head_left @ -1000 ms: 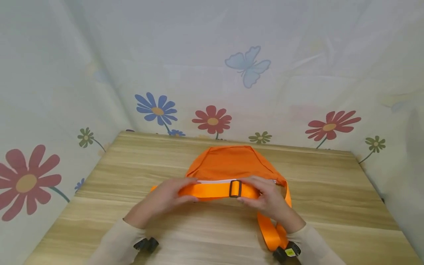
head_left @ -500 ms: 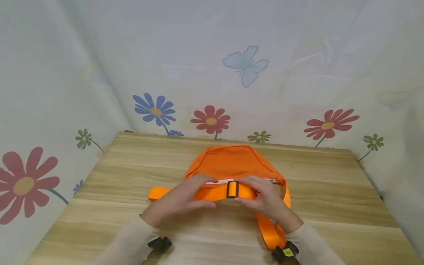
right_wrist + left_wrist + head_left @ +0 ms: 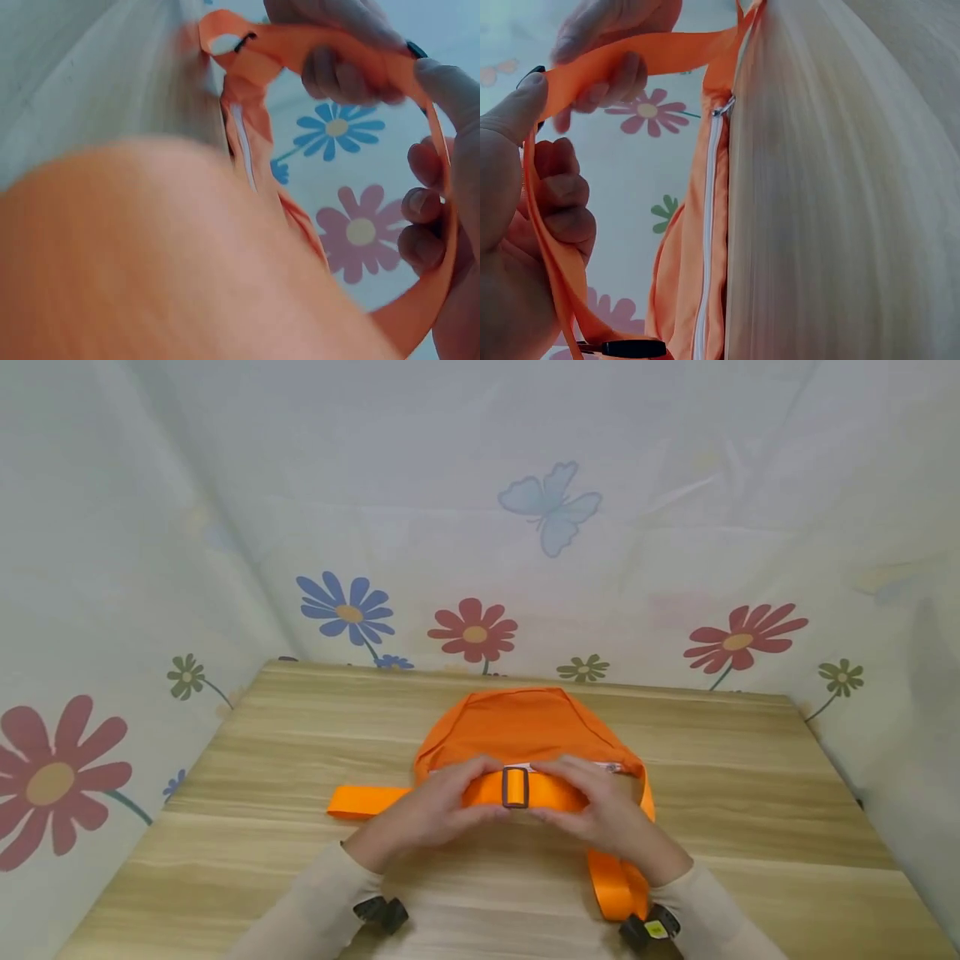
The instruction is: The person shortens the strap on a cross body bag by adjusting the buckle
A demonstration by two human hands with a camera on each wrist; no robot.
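Note:
An orange sling bag [image 3: 525, 722] lies on the table, its white zipper [image 3: 711, 210] running along the near edge. In front of it, both hands hold up the orange webbing strap [image 3: 557, 792]. My left hand [image 3: 438, 806] pinches the strap just left of a black slider buckle [image 3: 515, 787], thumb below and fingers above. On the buckle's other side my right hand [image 3: 611, 814] pinches the strap likewise. In the left wrist view, the strap loops down past the left palm to another black fitting [image 3: 634, 348]. The hands partly cover the zipper in the head view.
A strap loop [image 3: 363, 802] sticks out left of the left wrist. Another loop [image 3: 618, 893] hangs by the right wrist. The wood-grain table [image 3: 750, 793] meets a flower-printed curtain [image 3: 675, 568] at the back and sides.
My left hand has slid rightward along the strap up to the slider buckle, leaving a strap loop showing on the left. The right hand keeps its hold; the buckle has shifted slightly left.

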